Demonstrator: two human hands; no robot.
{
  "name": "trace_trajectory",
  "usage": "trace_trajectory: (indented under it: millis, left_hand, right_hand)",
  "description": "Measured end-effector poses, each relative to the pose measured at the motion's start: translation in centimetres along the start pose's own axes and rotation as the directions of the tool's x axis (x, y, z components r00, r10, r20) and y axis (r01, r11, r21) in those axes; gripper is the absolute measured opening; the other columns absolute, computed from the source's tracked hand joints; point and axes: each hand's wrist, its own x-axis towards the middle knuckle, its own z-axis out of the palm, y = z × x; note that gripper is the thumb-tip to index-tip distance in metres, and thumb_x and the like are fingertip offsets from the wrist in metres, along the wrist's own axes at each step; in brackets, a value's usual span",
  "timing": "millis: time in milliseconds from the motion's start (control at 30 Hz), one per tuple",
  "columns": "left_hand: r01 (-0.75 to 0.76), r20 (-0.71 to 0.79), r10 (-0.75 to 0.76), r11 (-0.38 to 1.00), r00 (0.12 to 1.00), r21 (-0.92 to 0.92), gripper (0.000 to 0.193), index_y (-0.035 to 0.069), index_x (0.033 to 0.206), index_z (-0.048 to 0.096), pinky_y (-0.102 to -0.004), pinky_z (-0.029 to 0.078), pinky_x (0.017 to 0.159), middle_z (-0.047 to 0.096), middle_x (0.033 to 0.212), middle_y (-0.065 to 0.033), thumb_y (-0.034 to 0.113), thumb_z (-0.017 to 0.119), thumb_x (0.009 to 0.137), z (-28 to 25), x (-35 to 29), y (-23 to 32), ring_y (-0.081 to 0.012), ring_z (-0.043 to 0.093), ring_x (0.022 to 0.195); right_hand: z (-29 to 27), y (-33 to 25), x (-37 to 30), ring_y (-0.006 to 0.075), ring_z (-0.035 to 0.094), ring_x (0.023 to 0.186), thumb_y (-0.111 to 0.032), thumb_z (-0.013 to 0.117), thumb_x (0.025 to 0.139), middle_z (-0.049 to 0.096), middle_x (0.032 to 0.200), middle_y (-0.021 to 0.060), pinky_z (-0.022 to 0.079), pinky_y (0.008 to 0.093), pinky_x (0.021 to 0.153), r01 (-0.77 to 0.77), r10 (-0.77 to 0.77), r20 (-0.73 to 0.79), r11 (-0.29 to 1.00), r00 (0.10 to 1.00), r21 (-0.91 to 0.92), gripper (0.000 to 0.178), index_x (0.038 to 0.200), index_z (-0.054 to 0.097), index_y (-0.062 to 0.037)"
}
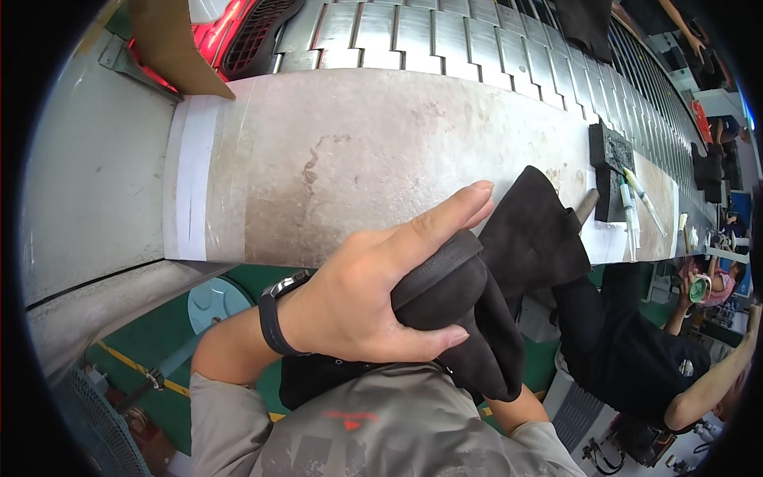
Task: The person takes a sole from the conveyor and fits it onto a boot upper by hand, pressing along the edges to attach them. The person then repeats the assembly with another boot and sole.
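Observation:
A dark brown, suede-like boot is up in front of my body, at the near edge of the worktop. My left hand, with a black-strapped watch on its wrist, is wrapped round a rounded part of it. The thumb lies on the near side, while the fingers reach over a thick rolled edge. Soft material folds down below that grip, and a wider flap stretches out to the right. My right forearm comes up beneath the boot, which hides the right hand and its fingers.
A pale, stained worktop runs before me, with a slatted metal conveyor beyond. Pens lean by a black block at right. Another dark shoe sole glows red-lit behind cardboard. A co-worker is close on the right.

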Motion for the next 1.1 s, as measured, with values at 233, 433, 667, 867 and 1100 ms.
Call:
trace_trajectory:
  millis: [233,433,667,867,1100]
  left_hand:
    - [-0.056,0.032,0.051,0.985,0.998,0.161,0.090,-0.008,0.157,0.048,-0.0410,0.047,0.120,0.055,0.159,-0.0289,0.009,0.090,0.079,-0.5,-0.1,0.5,-0.0355,0.057,0.148]
    - [0.241,-0.219,-0.269,0.959,0.938,-0.147,0.067,-0.006,0.145,0.056,-0.0403,0.050,0.115,0.070,0.139,-0.0194,0.017,0.082,0.088,-2.7,-0.9,-1.6,-0.0258,0.067,0.130]
    - [0.439,-0.338,-0.397,0.897,0.853,0.055,0.053,-0.006,0.141,0.061,-0.0422,0.053,0.109,0.070,0.140,-0.0212,0.029,0.071,0.103,-4.1,-4.6,-2.3,-0.0294,0.069,0.126]
    - [0.321,-0.559,0.161,0.677,0.813,0.662,0.043,-0.005,0.122,0.071,-0.0486,0.056,0.096,0.075,0.119,-0.0236,0.024,0.082,0.092,-3.9,-7.1,-5.1,-0.0444,0.071,0.109]
    - [0.198,-0.391,0.300,0.514,0.870,0.835,0.030,0.001,0.106,0.074,-0.0471,0.057,0.084,0.077,0.107,-0.0159,0.015,0.083,0.082,-3.2,-6.3,-4.8,-0.0378,0.071,0.096]
  right_hand:
    - [0.9,-0.2,-1.0,0.0330,0.053,0.146,-0.045,0.048,0.113,0.054,0.158,0.0227,0.037,0.0497,0.126,0.040,-0.041,-0.016,0.999,0.999,-0.034,0.067,0.156,0.047,0.0074]
    - [3.5,-1.1,-2.5,0.0332,0.052,0.147,-0.046,0.046,0.114,0.053,0.159,0.0228,0.036,0.0502,0.127,0.165,-0.167,-0.007,0.981,0.986,-0.102,0.068,0.156,0.047,0.0076]
    - [15.7,-11.1,-2.9,0.0334,0.052,0.148,-0.046,0.044,0.115,0.052,0.160,0.0230,0.035,0.0507,0.128,0.678,-0.686,0.150,0.615,0.712,-0.403,0.068,0.157,0.046,0.0078]
    - [22.1,-27.0,8.6,0.0223,0.072,0.102,-0.031,0.056,0.115,0.075,0.114,0.0165,0.056,0.0350,0.094,0.058,-0.486,0.823,-0.850,0.296,-0.523,0.049,0.120,0.072,0.0144]
    - [22.2,-34.2,23.3,0.0296,0.075,0.090,-0.049,0.071,0.102,0.077,0.093,0.0239,0.056,0.0425,0.083,0.157,-0.919,0.185,-0.138,0.347,-0.978,0.065,0.103,0.075,0.0160]
